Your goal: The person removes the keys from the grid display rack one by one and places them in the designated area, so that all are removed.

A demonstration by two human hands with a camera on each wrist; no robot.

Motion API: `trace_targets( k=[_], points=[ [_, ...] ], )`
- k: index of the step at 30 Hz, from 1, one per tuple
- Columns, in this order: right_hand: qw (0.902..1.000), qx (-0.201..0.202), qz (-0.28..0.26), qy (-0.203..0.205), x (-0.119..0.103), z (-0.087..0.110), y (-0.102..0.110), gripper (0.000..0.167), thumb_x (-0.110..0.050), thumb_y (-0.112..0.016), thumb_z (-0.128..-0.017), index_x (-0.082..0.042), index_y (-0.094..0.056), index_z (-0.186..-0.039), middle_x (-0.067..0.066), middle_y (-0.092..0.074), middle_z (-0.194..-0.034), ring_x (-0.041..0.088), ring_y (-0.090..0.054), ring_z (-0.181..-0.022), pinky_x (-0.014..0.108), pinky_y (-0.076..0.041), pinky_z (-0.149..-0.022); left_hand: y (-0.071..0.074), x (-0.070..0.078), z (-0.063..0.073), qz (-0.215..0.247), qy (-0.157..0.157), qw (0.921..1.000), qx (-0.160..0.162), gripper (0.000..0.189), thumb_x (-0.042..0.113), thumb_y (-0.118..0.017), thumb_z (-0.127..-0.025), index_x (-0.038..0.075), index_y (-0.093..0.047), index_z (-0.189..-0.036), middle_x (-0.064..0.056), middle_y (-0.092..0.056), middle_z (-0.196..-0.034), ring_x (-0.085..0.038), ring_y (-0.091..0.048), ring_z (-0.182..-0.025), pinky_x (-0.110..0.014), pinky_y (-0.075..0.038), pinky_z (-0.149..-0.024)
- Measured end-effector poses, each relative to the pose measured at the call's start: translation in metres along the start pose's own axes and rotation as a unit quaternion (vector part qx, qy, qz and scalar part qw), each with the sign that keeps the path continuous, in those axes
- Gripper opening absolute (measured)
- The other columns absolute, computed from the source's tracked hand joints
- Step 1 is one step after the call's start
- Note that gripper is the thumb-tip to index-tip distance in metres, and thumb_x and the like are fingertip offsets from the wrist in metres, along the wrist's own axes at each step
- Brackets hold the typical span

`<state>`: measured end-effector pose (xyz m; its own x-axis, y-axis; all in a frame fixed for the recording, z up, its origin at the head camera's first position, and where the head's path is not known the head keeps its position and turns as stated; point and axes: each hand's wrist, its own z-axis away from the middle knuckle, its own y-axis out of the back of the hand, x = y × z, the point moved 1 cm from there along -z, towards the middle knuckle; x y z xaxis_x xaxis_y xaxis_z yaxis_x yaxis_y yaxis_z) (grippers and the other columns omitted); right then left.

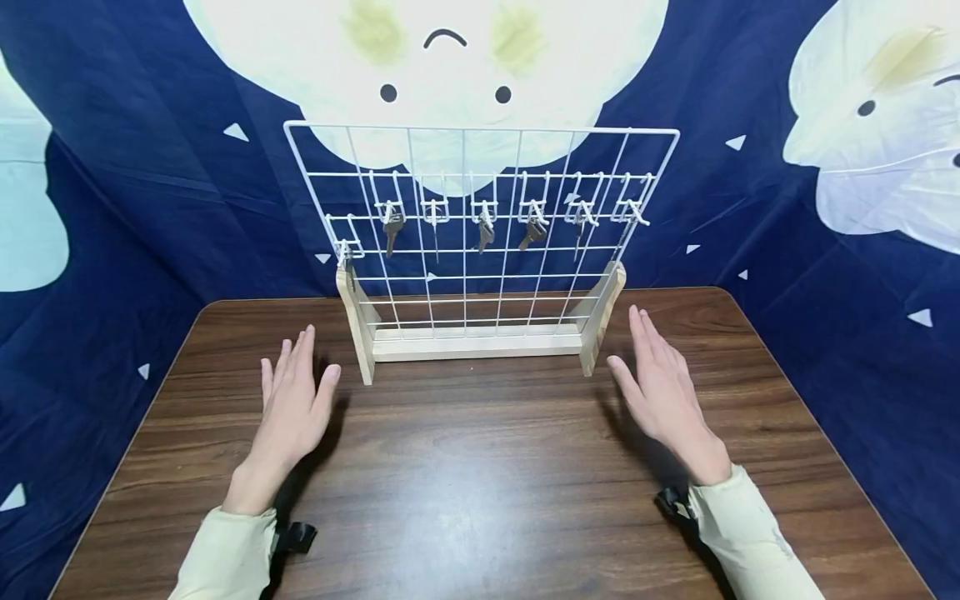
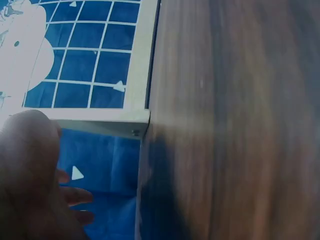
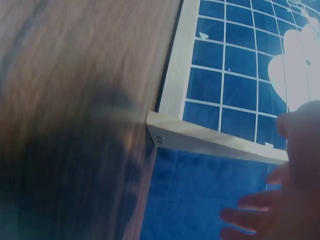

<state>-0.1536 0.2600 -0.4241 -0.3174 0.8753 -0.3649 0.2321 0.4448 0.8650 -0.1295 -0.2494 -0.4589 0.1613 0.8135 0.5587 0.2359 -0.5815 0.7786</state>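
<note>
A white wire grid rack point(image 1: 465, 250) stands upright in a pale wooden base point(image 1: 480, 343). Metal keys hang from white hooks on it, among them a key point(image 1: 393, 236), another key point(image 1: 486, 235) and a darker key point(image 1: 533, 232). To the left of the rack my left hand point(image 1: 291, 417) is held with straight fingers and thumb apart, holding nothing. My right hand point(image 1: 663, 387) mirrors it on the other side, fingers straight and also without anything in it. Neither hand touches the rack. In both wrist views, part of the hand shows beside a wooden side support point(image 3: 210, 140).
The rack stands toward the back of a brown wood-grain table point(image 1: 465, 467). Behind and beside the table hangs dark blue cloth point(image 1: 172, 167) with white cloud shapes and small triangles. A hook point(image 1: 630, 210) at the grid's far right shows no clear key.
</note>
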Motion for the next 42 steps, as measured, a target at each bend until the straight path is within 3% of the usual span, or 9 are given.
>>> trace_targets(
  k=[7,11,14,20,25,28,34,38,42],
  points=[
    [0.9977,0.048,-0.034,-0.032,-0.007,0.003,-0.006,0.079,-0.028,-0.064,-0.111,-0.008,-0.023,-0.176,0.031,-0.041,-0.169,0.057,-0.048,-0.146,0.080,-0.043,-0.110,-0.008,0.010,-0.003,0.067,-0.003,0.9968,0.044,0.066,0.024,-0.052,-0.118,-0.006,-0.024,-0.171,-0.038,-0.041,-0.166,-0.055,-0.038,-0.156,-0.072,-0.008,-0.135],
    [0.9932,0.087,-0.071,-0.033,-0.010,0.004,-0.010,0.074,-0.021,-0.070,-0.108,-0.008,-0.034,-0.172,0.028,-0.050,-0.161,0.054,-0.056,-0.139,0.077,-0.050,-0.103,-0.011,0.016,-0.004,0.120,0.014,0.9905,0.065,0.055,0.018,-0.058,-0.116,-0.004,-0.036,-0.162,-0.031,-0.051,-0.161,-0.049,-0.046,-0.153,-0.069,-0.028,-0.129],
    [0.9882,0.110,-0.104,-0.026,-0.012,0.004,-0.014,0.069,-0.014,-0.073,-0.106,-0.006,-0.041,-0.166,0.025,-0.055,-0.156,0.049,-0.059,-0.137,0.072,-0.051,-0.102,-0.016,0.017,-0.004,0.162,0.034,0.9827,0.083,0.044,0.016,-0.060,-0.115,-0.003,-0.044,-0.152,-0.025,-0.058,-0.158,-0.043,-0.053,-0.150,-0.058,-0.040,-0.126],
    [0.9802,0.116,-0.159,-0.023,-0.012,0.002,-0.022,0.059,-0.002,-0.075,-0.102,0.001,-0.048,-0.154,0.026,-0.062,-0.144,0.045,-0.067,-0.122,0.058,-0.056,-0.099,-0.028,0.017,-0.006,0.253,0.042,0.9589,0.121,0.032,0.008,-0.065,-0.112,-0.008,-0.050,-0.135,-0.022,-0.068,-0.148,-0.033,-0.064,-0.139,-0.023,-0.043,-0.119],
    [0.9726,0.111,-0.203,-0.025,-0.010,-0.002,-0.027,0.050,0.006,-0.075,-0.100,0.006,-0.050,-0.143,0.028,-0.065,-0.135,0.043,-0.072,-0.118,0.021,-0.057,-0.094,-0.039,0.015,-0.008,0.324,0.041,0.9370,0.125,0.026,0.000,-0.067,-0.109,-0.011,-0.051,-0.127,-0.021,-0.067,-0.149,-0.007,-0.063,-0.134,-0.020,-0.043,-0.120],
    [0.9663,0.112,-0.231,-0.023,-0.010,-0.003,-0.030,0.045,0.010,-0.073,-0.099,0.008,-0.051,-0.138,0.029,-0.068,-0.130,0.043,-0.073,-0.113,0.006,-0.052,-0.090,-0.044,0.013,-0.010,0.355,0.046,0.9249,0.128,0.024,-0.002,-0.068,-0.108,-0.013,-0.051,-0.121,-0.022,-0.067,-0.149,-0.001,-0.063,-0.132,-0.019,-0.045,-0.120],
    [0.9582,0.115,-0.260,-0.030,-0.009,-0.004,-0.033,0.038,0.013,-0.073,-0.098,0.008,-0.055,-0.132,0.026,-0.073,-0.122,0.024,-0.073,-0.103,0.007,-0.054,-0.084,-0.052,0.012,-0.013,0.413,0.064,0.8982,0.136,0.025,-0.011,-0.069,-0.104,-0.018,-0.050,-0.118,-0.022,-0.067,-0.148,-0.002,-0.066,-0.130,-0.018,-0.049,-0.116],
    [0.9536,0.120,-0.273,-0.042,-0.007,-0.003,-0.035,0.039,0.012,-0.075,-0.098,0.006,-0.057,-0.132,0.025,-0.073,-0.125,0.005,-0.068,-0.101,0.007,-0.053,-0.083,-0.055,0.013,-0.016,0.436,0.067,0.8866,0.139,0.027,-0.016,-0.072,-0.100,-0.020,-0.049,-0.115,-0.010,-0.070,-0.144,-0.003,-0.068,-0.127,-0.019,-0.054,-0.112],
    [0.9522,0.128,-0.274,-0.039,-0.005,-0.002,-0.037,0.039,0.009,-0.076,-0.099,0.006,-0.058,-0.133,0.025,-0.073,-0.125,0.000,-0.065,-0.100,0.006,-0.051,-0.082,-0.057,0.013,-0.019,0.460,0.073,0.8732,0.145,0.030,-0.020,-0.073,-0.096,-0.022,-0.049,-0.114,0.002,-0.072,-0.137,-0.006,-0.070,-0.122,-0.020,-0.058,-0.106]
  ],
)
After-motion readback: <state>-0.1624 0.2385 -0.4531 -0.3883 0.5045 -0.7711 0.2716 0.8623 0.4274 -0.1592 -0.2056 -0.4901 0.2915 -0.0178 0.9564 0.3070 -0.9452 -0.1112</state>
